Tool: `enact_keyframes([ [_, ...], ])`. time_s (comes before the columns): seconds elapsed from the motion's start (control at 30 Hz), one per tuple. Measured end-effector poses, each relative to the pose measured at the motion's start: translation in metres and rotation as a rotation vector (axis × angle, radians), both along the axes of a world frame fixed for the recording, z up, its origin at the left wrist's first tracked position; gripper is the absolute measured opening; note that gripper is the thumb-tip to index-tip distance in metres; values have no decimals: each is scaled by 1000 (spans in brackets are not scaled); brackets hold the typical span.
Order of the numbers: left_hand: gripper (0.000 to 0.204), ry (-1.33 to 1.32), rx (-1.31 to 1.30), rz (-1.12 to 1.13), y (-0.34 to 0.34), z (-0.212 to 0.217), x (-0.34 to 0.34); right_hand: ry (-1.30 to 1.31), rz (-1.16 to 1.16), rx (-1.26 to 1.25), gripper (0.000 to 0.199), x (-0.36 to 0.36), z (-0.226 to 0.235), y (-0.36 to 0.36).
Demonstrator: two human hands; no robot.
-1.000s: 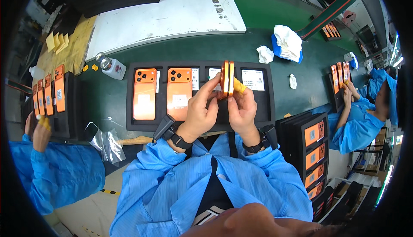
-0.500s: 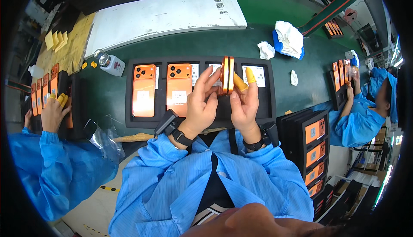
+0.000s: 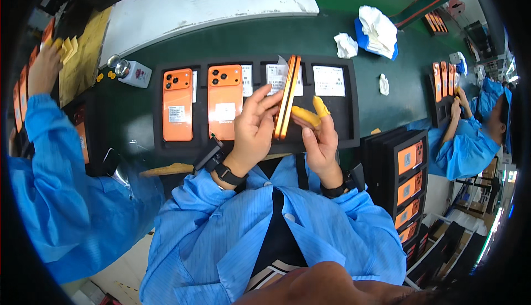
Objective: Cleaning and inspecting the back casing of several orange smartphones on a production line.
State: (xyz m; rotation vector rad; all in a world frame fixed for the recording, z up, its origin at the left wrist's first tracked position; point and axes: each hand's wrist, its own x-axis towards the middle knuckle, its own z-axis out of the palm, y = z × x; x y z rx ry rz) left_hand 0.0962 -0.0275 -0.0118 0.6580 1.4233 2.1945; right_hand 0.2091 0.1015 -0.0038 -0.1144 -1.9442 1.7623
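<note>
Two orange phones (image 3: 287, 97), side by side and seen edge-on, stand tilted above a black foam tray (image 3: 354, 106). My left hand (image 3: 251, 130) is closed on them from the left, fingers along the outer face. My right hand (image 3: 321, 139) is just right of the phones with fingers apart; its yellow-covered fingertips are close to the phones, and I cannot tell if they touch. In the tray's left slots lie an orange phone (image 3: 177, 106) and another orange phone (image 3: 225, 97), camera side up, each with a white label. Paper labels (image 3: 329, 81) show in the other slots.
A pump bottle (image 3: 134, 73) stands left of the tray. Crumpled wipes (image 3: 346, 45) and a blue box of wipes (image 3: 378, 31) are at back right. Stacked phone trays (image 3: 395, 144) rise by my right elbow. Co-workers in blue sit at both sides, a hand (image 3: 45, 70) at left.
The paired phones have tilted, their upper end leaning right, and dropped slightly toward me. My right thumb has come away from them. The left co-worker's hand has moved up and away.
</note>
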Motion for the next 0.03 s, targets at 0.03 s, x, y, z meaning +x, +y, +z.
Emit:
enact_keyframes([
  [0.03, 51, -26, 33, -20, 1, -7, -3, -24, 5, 49, 61, -3, 0, 3],
])
